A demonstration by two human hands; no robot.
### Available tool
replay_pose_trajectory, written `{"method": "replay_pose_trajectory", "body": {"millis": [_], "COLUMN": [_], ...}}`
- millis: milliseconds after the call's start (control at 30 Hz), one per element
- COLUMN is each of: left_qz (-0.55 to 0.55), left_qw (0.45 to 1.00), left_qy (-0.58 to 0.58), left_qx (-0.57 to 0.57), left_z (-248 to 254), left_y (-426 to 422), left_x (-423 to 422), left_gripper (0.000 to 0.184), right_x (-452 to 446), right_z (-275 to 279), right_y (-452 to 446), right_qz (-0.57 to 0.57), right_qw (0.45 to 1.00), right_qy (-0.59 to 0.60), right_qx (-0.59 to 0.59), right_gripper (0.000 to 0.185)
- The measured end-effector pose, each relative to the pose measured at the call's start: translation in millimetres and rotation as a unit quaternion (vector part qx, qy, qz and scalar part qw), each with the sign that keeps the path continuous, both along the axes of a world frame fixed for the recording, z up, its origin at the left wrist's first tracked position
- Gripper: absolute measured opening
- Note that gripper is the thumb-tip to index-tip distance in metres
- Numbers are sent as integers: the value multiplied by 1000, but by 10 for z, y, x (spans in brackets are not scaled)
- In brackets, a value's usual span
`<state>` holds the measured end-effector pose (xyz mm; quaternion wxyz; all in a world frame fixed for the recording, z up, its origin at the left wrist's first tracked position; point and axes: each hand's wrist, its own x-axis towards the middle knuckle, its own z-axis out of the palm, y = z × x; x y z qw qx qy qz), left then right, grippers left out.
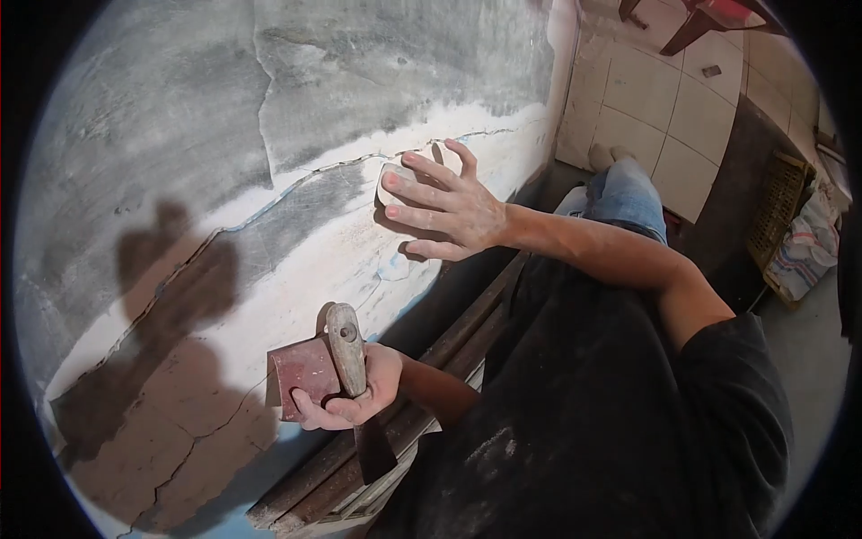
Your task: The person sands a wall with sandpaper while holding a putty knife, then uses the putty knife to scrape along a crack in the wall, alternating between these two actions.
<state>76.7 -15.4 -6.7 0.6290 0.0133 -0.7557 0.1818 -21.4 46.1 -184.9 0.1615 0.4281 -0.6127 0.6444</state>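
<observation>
My right hand point(458, 211) is against the wall, fingers spread over a pale flat pad point(388, 190) with rounded corners, pressing it to the white-plastered strip. What the pad is made of, I cannot tell. Lower down, my left hand point(359, 395) is closed around a putty knife, its worn wooden handle point(348, 350) pointing up and its dark blade point(373, 454) sticking out below the fist. The same hand pinches a reddish-brown sheet point(305, 373), which looks like sandpaper, with its thumb and fingers. Along the wall point(350, 90) runs a long jagged crack point(215, 234) edged with white filler.
Long dark wooden boards point(314, 490) lean along the foot of the wall beside my body. A yellow crate point(774, 211) and a striped white sack point(808, 247) stand at right. At the top, a red plastic chair point(709, 22) stands on the tiled floor point(642, 94).
</observation>
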Motion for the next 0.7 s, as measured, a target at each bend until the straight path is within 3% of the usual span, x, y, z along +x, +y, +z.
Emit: {"method": "replay_pose_trajectory", "body": {"millis": [67, 167, 233, 333, 533, 633, 700], "left_qz": [-64, -26, 96, 155, 83, 39, 59], "left_qw": [997, 997, 995, 986, 995, 998, 998], "left_qy": [-3, 4, -7, 8, 35, 50, 33], "left_qx": [53, 79, -6, -56, -36, 12, -22], "left_z": [43, 154, 214, 206, 69, 70, 82], "left_y": [-14, -8, -7, 12, -52, -79, -83], "left_x": [55, 160, 234, 208, 189, 229, 238], "left_gripper": [49, 49, 49, 50, 52, 52, 52], "right_x": [-58, -182, -157, -116, -253, -276, -328], "right_z": [69, 439, 311, 15, 339, -73, -223], "right_y": [-72, -120, -144, 5, -73, -52, -14], "right_qz": [-8, -19, -16, 5, -16, 2, -11], "right_qw": [999, 997, 997, 1000, 999, 999, 996], "right_qy": [-13, -25, -6, 23, 18, 53, 93], "right_qx": [-43, -75, -72, 1, -31, -5, 14], "right_gripper": [70, 71, 70, 63, 60, 56, 57]}}
